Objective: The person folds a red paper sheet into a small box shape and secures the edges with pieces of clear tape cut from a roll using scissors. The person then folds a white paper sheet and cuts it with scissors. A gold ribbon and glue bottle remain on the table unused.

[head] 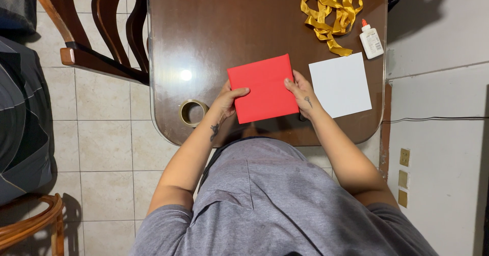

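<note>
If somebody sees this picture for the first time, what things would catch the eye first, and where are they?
Most striking is the red square paper, held at its side edges by the left hand and right hand over the middle of the dark wooden table. Next comes the tangled gold ribbon at the far right, beside a small glue bottle, with a white paper square below them.

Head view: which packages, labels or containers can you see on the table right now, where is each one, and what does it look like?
Glue bottle: far right corner of the table, beside the gold ribbon; small, white, orange cap, printed label on its front.
Tape roll: near left edge, left of the left hand; brownish ring, lying flat, no label visible.
Red square: held by both hands, right hand on its right edge; plain.
White sheet: right of it, blank.
</note>
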